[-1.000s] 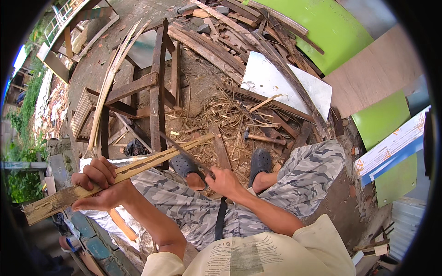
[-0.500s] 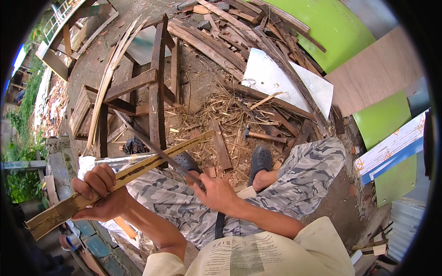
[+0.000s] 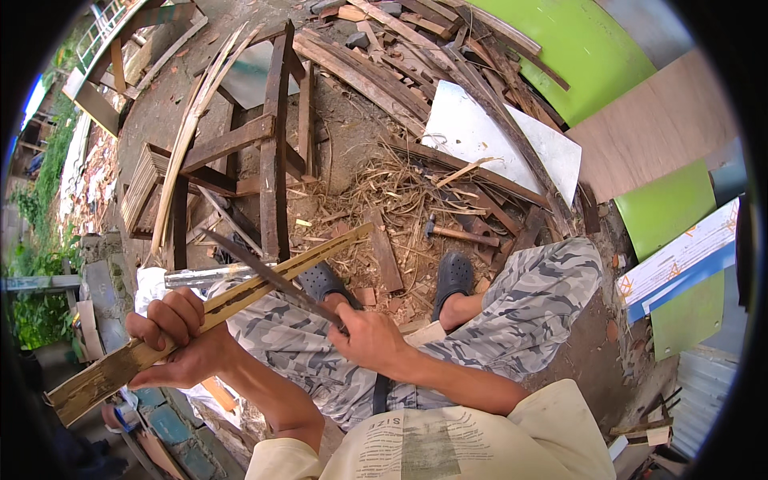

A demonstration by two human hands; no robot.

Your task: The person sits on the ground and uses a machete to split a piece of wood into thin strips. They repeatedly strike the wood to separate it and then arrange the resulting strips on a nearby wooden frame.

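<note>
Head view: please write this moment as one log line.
left hand: grips wooden strip | right hand: holds long blade, crossing strip in view, contact unclear | hammer: lying near feet, untouched

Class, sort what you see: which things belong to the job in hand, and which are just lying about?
In the job:
wooden strip, gripped by the left hand
long blade, held by the right hand, crossing the strip in view

Lying about:
hammer, on the ground
white sheet
loose boards
</note>
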